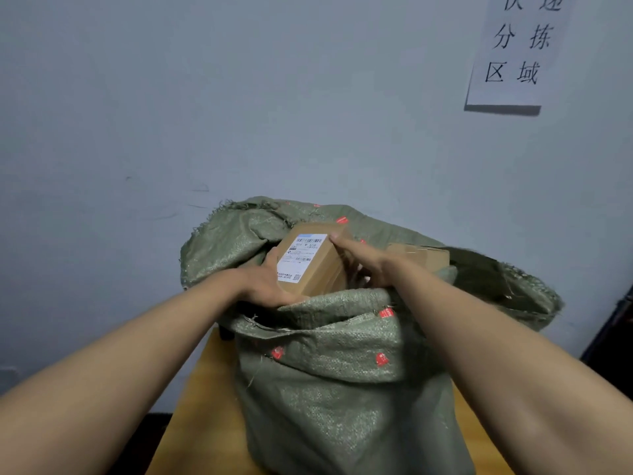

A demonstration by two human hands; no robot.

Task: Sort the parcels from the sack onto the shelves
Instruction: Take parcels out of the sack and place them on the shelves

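Note:
A green woven sack (342, 378) stands open on a wooden table (202, 416). In its mouth sits a small brown cardboard parcel (318, 269) with a white shipping label on top. My left hand (263, 282) grips the parcel's near left corner from below. My right hand (363, 258) holds its right side, with the thumb at the label's top corner and the fingers down inside the sack. A second brown parcel (421, 257) shows inside the sack to the right.
A pale wall stands right behind the sack, with a paper sign (517, 53) at the upper right. A dark object (613, 334) shows at the right edge. No shelves are in view.

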